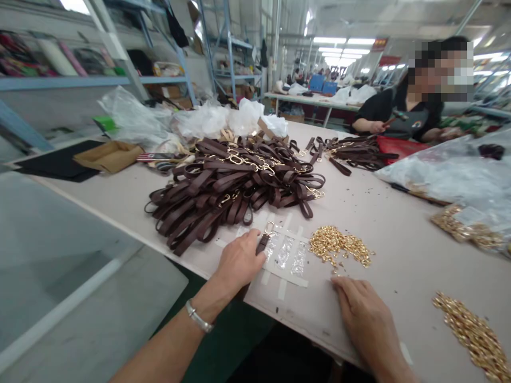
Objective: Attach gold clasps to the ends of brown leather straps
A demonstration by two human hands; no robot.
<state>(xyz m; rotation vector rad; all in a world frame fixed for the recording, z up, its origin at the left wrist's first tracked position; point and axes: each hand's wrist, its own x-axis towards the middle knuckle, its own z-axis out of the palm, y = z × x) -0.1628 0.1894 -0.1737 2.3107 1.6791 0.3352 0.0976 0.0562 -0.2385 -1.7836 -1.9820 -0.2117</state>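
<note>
Pale bench (379, 223) spreads wide beneath the hands (241, 258), green floor (235, 324) shows below them, blue shelving (80, 82) climbs beyond and to their left, and way out ahead, bright strip lights (329, 40) run in rows past a far bench (315, 101)!

A factory workshop is indicated: a broad table (383, 223) is piled with brown straps (239, 178) and small gold pieces (335, 242), a hammer (399, 115) is held by a co-worker (417, 114), blue shelves (99, 81) are loaded with materials (58, 57), a farther table (290, 97) is strewn with plastic bags (357, 94), and the long room is lit by rows of ceiling lights (343, 50).
</note>
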